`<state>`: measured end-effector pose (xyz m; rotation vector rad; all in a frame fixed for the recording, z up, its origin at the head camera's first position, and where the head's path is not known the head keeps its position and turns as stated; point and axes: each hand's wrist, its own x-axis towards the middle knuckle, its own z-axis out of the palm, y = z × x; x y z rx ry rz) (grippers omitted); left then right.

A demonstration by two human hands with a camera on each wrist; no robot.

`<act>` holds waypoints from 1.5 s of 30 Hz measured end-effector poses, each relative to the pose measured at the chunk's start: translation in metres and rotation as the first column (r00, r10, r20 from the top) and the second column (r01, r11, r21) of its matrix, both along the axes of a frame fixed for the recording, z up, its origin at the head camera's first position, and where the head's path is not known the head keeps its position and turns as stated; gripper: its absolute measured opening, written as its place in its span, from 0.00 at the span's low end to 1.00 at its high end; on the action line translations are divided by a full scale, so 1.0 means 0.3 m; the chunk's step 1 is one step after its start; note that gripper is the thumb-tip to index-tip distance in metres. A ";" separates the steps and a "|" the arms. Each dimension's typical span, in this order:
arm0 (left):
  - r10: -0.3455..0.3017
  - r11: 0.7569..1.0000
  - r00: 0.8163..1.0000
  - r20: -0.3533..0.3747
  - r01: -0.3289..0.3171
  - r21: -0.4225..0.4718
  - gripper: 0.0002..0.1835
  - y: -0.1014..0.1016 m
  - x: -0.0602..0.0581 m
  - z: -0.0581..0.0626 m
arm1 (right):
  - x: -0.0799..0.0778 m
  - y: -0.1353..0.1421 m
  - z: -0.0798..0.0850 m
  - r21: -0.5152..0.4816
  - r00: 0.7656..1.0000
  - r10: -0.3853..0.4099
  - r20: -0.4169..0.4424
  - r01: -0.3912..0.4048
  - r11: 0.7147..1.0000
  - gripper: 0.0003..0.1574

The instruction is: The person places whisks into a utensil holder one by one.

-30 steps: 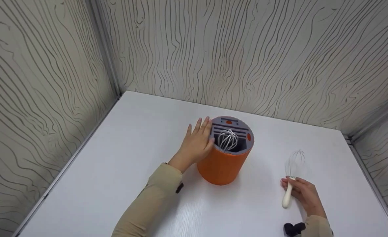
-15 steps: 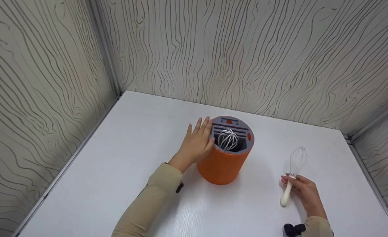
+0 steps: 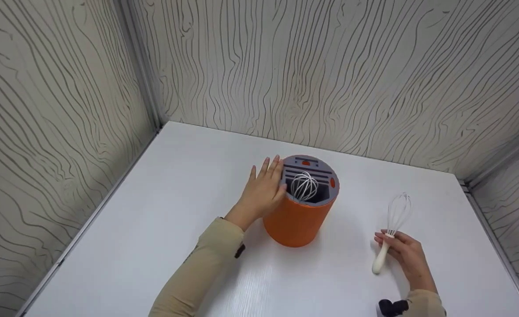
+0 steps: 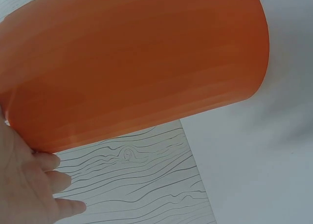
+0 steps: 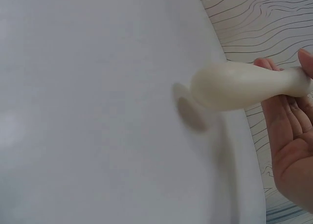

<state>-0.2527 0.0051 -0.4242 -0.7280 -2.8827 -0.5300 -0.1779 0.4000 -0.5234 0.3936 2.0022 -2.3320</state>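
An orange cylindrical utensil holder (image 3: 295, 223) with a grey slotted top stands upright on the table. Out of its large compartment pokes the wire head of a whisk (image 3: 304, 186); the rest of that whisk is hidden inside. My left hand (image 3: 261, 191) rests on the holder's left side by the rim, fingers straight; the left wrist view has the orange wall (image 4: 137, 62) beside the fingers. To the right, my right hand (image 3: 407, 253) pinches a second whisk (image 3: 382, 257) at the top of its cream handle. Its wire loops point away from me, and the handle end casts a shadow on the table.
The white table (image 3: 162, 198) meets patterned panels (image 3: 308, 75) at the back and sides. A black strap piece (image 3: 393, 307) sits at the right sleeve cuff.
The whisk in my right hand has tilted a little, its wire head moving slightly farther away and its handle end shifting left. My left hand and the utensil holder have stayed put.
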 end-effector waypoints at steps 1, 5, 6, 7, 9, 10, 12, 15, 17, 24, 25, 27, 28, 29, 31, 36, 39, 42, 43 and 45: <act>0.000 1.000 1.000 -0.001 0.000 0.000 0.34 0.000 0.000 0.000 | 0.001 -0.003 0.002 0.004 1.000 -0.001 0.001 0.001 1.000 0.08; 0.002 1.000 1.000 -0.004 -0.002 -0.001 0.34 -0.001 0.000 0.003 | 0.002 -0.014 0.013 0.025 1.000 -0.013 0.009 0.012 1.000 0.07; 0.002 1.000 1.000 -0.004 -0.002 -0.002 0.34 -0.001 0.000 0.003 | 0.003 -0.016 0.015 0.026 1.000 -0.011 0.009 0.011 1.000 0.07; 0.003 1.000 1.000 -0.005 -0.003 -0.003 0.34 -0.001 0.001 0.003 | 0.004 -0.019 0.017 0.027 1.000 -0.012 0.008 0.011 1.000 0.07; 0.004 1.000 1.000 -0.003 -0.004 -0.003 0.34 -0.001 0.003 0.004 | 0.005 -0.024 0.021 0.024 1.000 -0.010 0.000 0.010 1.000 0.07; 0.005 1.000 1.000 -0.002 -0.005 -0.004 0.34 -0.001 0.003 0.004 | 0.006 -0.027 0.023 0.024 1.000 -0.009 -0.006 0.009 1.000 0.07; 0.004 1.000 1.000 0.001 -0.004 -0.003 0.34 -0.001 0.005 0.004 | 0.007 -0.031 0.026 0.025 1.000 -0.008 -0.018 0.008 1.000 0.08; 0.002 1.000 1.000 0.005 -0.002 0.001 0.34 -0.001 0.007 0.003 | 0.010 -0.038 0.031 0.029 0.999 -0.009 -0.036 0.010 1.000 0.08; 0.000 1.000 1.000 0.006 0.000 0.004 0.34 -0.001 0.008 0.003 | 0.012 -0.040 0.034 0.032 0.999 -0.003 -0.050 0.005 0.999 0.08; -0.006 1.000 1.000 -0.010 0.006 0.006 0.34 -0.002 0.005 0.001 | 0.016 -0.044 0.045 0.004 0.994 0.007 -0.106 -0.007 1.000 0.09; -0.006 1.000 1.000 -0.011 0.006 0.008 0.34 -0.002 0.006 0.002 | 0.016 -0.045 0.047 0.000 0.994 0.008 -0.110 -0.008 1.000 0.10; -0.007 1.000 1.000 -0.012 0.007 0.010 0.34 -0.002 0.005 0.001 | 0.017 -0.048 0.051 -0.004 0.993 0.006 -0.116 -0.007 1.000 0.10; -0.007 1.000 1.000 -0.011 0.007 0.011 0.34 -0.002 0.006 0.002 | 0.017 -0.049 0.052 -0.003 0.993 0.006 -0.117 -0.007 1.000 0.10; -0.007 1.000 1.000 -0.012 0.007 0.013 0.34 -0.002 0.006 0.002 | 0.018 -0.050 0.054 -0.004 0.993 0.006 -0.118 -0.006 1.000 0.10; -0.008 1.000 1.000 -0.014 0.008 0.015 0.34 -0.002 0.007 0.003 | 0.019 -0.053 0.056 -0.003 0.993 0.004 -0.118 -0.004 1.000 0.10; -0.010 1.000 1.000 -0.013 0.010 0.014 0.34 -0.002 0.006 0.002 | 0.024 -0.060 0.062 0.007 0.991 0.006 -0.134 -0.005 1.000 0.09; -0.007 1.000 1.000 -0.011 0.007 0.011 0.34 -0.001 0.005 0.003 | 0.025 -0.065 0.066 0.001 0.988 0.009 -0.155 -0.008 1.000 0.09; -0.004 1.000 1.000 -0.010 0.004 0.007 0.34 -0.001 0.004 0.003 | 0.025 -0.070 0.073 -0.007 0.984 0.011 -0.180 -0.013 1.000 0.10; -0.003 1.000 1.000 -0.008 0.003 0.004 0.34 -0.001 0.004 0.003 | 0.026 -0.072 0.075 -0.009 0.982 0.014 -0.188 -0.016 1.000 0.10; -0.001 1.000 1.000 -0.007 0.001 0.001 0.34 0.000 0.003 0.003 | 0.026 -0.074 0.080 -0.013 0.979 0.019 -0.203 -0.023 1.000 0.10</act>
